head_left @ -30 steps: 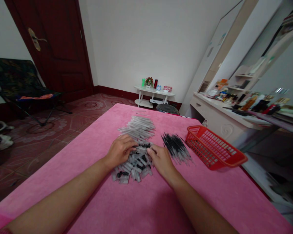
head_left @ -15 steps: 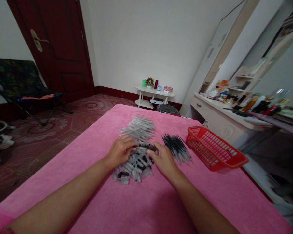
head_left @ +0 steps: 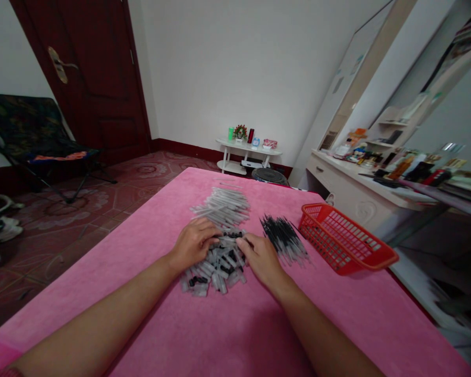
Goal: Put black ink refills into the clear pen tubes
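Note:
Both my hands rest on a heap of clear pen caps with black clips [head_left: 215, 267] in the middle of the pink table [head_left: 235, 324]. My left hand [head_left: 194, 242] lies on the heap's left side with its fingers curled into the caps. My right hand [head_left: 261, 256] sits on the right side, fingers bent and pinching among the caps. What either hand holds is hidden by its fingers. Just beyond the heap lies a pile of clear pen barrels [head_left: 223, 205]. To the right is a fan of black refills [head_left: 284, 238].
A red plastic basket [head_left: 343, 235] stands at the table's right edge. Beyond the table are a small white shelf [head_left: 248, 151], a dressing table with bottles [head_left: 377, 178], a dark door [head_left: 90, 73] and a folding chair [head_left: 35, 136] on the left.
My right hand's fingers shifted slightly on the top of the cap heap; my left hand has stayed in place.

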A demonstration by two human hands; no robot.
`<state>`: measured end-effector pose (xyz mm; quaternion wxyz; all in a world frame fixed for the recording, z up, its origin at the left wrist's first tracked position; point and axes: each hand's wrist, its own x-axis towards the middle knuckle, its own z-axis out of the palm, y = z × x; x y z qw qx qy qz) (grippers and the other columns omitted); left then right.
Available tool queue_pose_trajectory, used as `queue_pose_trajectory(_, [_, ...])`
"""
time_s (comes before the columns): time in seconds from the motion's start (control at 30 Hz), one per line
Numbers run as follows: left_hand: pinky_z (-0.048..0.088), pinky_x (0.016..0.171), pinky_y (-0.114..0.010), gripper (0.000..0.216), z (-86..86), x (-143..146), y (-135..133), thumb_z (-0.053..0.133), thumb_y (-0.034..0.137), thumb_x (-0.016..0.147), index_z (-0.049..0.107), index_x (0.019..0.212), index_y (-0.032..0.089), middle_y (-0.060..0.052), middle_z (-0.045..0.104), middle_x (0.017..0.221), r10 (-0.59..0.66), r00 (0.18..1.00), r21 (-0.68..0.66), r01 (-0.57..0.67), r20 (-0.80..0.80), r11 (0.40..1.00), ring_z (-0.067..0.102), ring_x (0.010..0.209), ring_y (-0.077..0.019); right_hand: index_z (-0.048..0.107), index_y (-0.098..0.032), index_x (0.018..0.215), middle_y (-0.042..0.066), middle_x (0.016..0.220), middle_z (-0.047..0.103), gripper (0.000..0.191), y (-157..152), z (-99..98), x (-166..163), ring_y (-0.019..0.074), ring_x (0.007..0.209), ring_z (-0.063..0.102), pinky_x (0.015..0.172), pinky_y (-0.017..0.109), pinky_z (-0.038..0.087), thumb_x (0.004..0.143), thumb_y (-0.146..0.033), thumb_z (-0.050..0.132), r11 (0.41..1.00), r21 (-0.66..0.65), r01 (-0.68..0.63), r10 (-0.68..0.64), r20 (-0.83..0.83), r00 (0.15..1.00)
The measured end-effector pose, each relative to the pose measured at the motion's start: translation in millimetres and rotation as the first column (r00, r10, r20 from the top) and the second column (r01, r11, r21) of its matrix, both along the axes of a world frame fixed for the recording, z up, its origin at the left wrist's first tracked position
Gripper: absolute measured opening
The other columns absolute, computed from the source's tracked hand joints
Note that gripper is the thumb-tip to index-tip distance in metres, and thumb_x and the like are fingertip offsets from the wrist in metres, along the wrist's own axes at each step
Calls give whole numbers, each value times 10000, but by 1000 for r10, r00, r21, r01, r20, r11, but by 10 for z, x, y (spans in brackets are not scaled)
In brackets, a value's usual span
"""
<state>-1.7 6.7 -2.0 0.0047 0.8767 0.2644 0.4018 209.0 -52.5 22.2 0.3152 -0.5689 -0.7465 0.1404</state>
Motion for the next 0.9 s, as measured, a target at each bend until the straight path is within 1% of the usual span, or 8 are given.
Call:
queue_pose_trajectory(0.1, [443,730,-337,161,7,4,-13,514,240,856,643,937,187,-69,648,829,-4,1000,-9,4,-8,1000,572,803,-189,591,-192,709,-14,628,583,238,-1,-1,-5,123,583,509,544,205,299,852,-359,500,1000,26,6,-6,10,1000])
queue_pose_trajectory(0.17, [442,735,-335,163,15,9,-23,506,234,859,645,931,186,-69,648,828,-13,1000,-10,13,-16,1000,574,807,-188,561,-184,623,-11,568,546,353,2,0,-4,120,550,489,532,210,287,888,-376,430,1000,11,17,-17,34,999])
queue_pose_trajectory(0.23, [440,735,-333,164,18,12,-28,506,234,858,644,932,186,-70,647,827,-16,1000,-10,16,-15,1000,574,808,-189,567,-181,622,-8,566,548,390,5,2,-1,121,553,494,535,210,288,903,-394,398,1000,-4,12,-12,26,1000])
queue_pose_trajectory(0.37, [432,729,-326,159,7,11,-24,513,226,853,644,935,190,-65,643,825,-12,1000,-17,12,-16,1000,567,806,-188,601,-178,719,-8,623,581,275,9,2,1,118,579,502,547,203,292,864,-375,474,1000,8,2,-2,2,1000])
queue_pose_trajectory(0.5, [423,733,-327,154,4,12,-22,521,230,850,646,930,190,-63,640,826,-24,999,-22,23,-25,999,560,808,-188,579,-172,633,-1,566,551,395,7,1,-3,120,553,488,531,209,279,901,-395,393,999,-35,16,-15,22,1000])
queue_pose_trajectory(0.63, [418,728,-324,163,17,18,-29,515,224,853,644,946,188,-65,639,830,-19,999,-27,18,-30,999,552,805,-189,599,-183,724,-17,628,570,228,-2,23,-7,116,590,506,549,201,283,832,-368,524,1000,-17,-9,9,9,1000])
queue_pose_trajectory(0.77, [418,724,-321,164,21,19,-36,509,228,856,647,936,187,-68,642,826,-31,999,-20,30,-42,999,554,801,-188,555,-172,602,-11,548,528,391,-5,17,-4,114,549,486,536,208,272,894,-388,410,999,-41,6,-5,41,999])
queue_pose_trajectory(0.9, [425,724,-322,174,11,13,-28,506,232,858,648,950,190,-72,644,832,-32,999,-23,31,-33,999,564,799,-188,597,-177,674,-13,579,557,353,11,-21,0,115,562,501,526,207,265,872,-431,454,999,-36,-12,13,33,999])
